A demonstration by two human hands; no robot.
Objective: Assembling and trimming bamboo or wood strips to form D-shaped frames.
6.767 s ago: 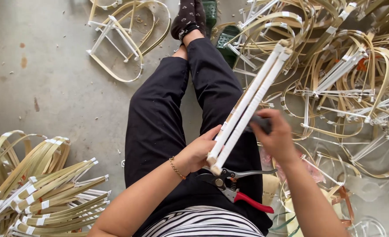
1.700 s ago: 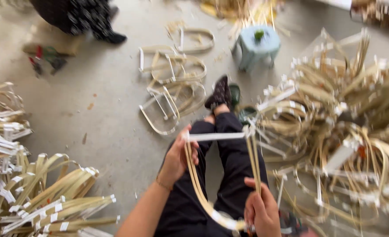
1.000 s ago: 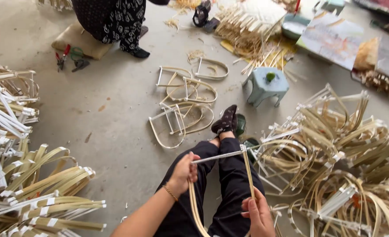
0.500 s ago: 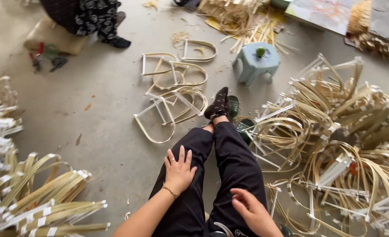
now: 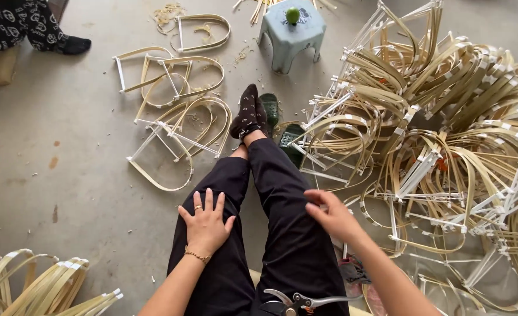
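The left hand (image 5: 205, 225) lies flat on the left thigh of the black trousers (image 5: 276, 234), fingers spread and holding nothing. The right hand (image 5: 334, 216) hovers empty over the right knee, its fingers loosely curled and a little apart, just beside the near left edge of the big heap of bent bamboo frames (image 5: 446, 146) that fills the right side of the floor. The closest frame in that heap (image 5: 381, 202) is a thin split-bamboo strip bowed into a U, its ends tied to straight white cross sticks; its loop lies roughly flat, long axis running left to right, the curved end toward the knee. Such a frame looks light and springy, likely to flex if gripped on the bow, so the stiffer white cross stick seems the surer place to take hold. Pruning shears (image 5: 305, 301) rest on the lap at the near edge. Finished frames (image 5: 177, 134) lie spread on the concrete floor (image 5: 66, 175) far left, beyond a small plastic stool (image 5: 288, 35).
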